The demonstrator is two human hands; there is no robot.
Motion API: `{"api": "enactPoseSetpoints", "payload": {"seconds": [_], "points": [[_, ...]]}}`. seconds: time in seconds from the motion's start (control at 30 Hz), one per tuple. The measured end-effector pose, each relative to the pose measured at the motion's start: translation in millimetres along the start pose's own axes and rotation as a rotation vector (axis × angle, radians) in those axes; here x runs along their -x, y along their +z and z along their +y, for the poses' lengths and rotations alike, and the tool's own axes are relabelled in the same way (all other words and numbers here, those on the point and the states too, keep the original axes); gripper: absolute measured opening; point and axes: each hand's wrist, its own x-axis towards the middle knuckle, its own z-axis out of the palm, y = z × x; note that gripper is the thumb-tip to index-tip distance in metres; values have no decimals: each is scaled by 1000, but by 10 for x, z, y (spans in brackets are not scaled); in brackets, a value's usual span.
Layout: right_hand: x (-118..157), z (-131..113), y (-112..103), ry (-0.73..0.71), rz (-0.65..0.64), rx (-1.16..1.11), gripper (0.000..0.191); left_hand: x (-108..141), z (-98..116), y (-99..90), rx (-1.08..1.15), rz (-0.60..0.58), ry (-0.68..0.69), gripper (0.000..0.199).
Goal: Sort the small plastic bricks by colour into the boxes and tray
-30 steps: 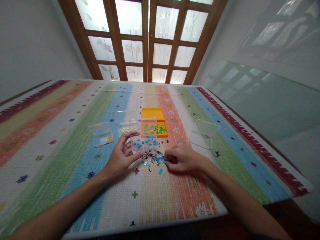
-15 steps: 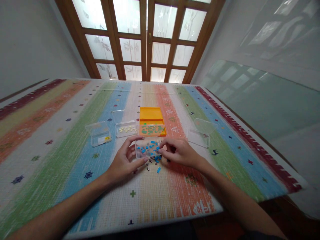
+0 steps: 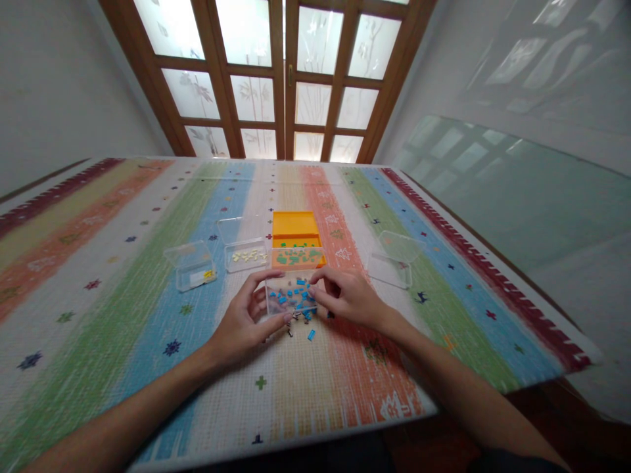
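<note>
My left hand point(image 3: 251, 315) grips the left side of a clear plastic box point(image 3: 290, 304), thumb at its near edge and fingers behind. Several small blue pieces point(image 3: 282, 299) lie in the box. My right hand point(image 3: 345, 297) is at the box's right side, its thumb and index finger close together over the blue pieces; what is between them is too small to make out. On the cloth just below the box lies a pile of blue and dark pieces point(image 3: 306, 316), with one blue piece point(image 3: 311, 335) apart from it, nearer to me.
Behind my hands stand an open orange box point(image 3: 296, 223) with green pieces and a clear box point(image 3: 245, 266) with pale yellow pieces. Another clear box point(image 3: 196, 286) with yellow pieces is at left, and an open clear box point(image 3: 389, 279) at right. A striped cloth covers the table.
The whole view has shifted slightly. My right thumb and index finger have moved a little at the box's right side, while my left hand keeps its hold.
</note>
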Motion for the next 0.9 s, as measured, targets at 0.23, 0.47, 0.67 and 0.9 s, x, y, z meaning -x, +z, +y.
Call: {"api": "enactPoseSetpoints", "payload": {"seconds": [0.23,0.47,0.67,0.9], "points": [[59,104,-94,-56,66,12,23,-88,-3,-100,18,125,65,62],[105,114,6,-148,-231,112,10,-114,-32,-164,-62,167,91,61],[94,99,29,-142,-304,156,15,-94,-8,-151,-60,141,77,63],[112,97,60,-120,-301,190,12,-92,-10,-148,-43,121,80,64]]}}
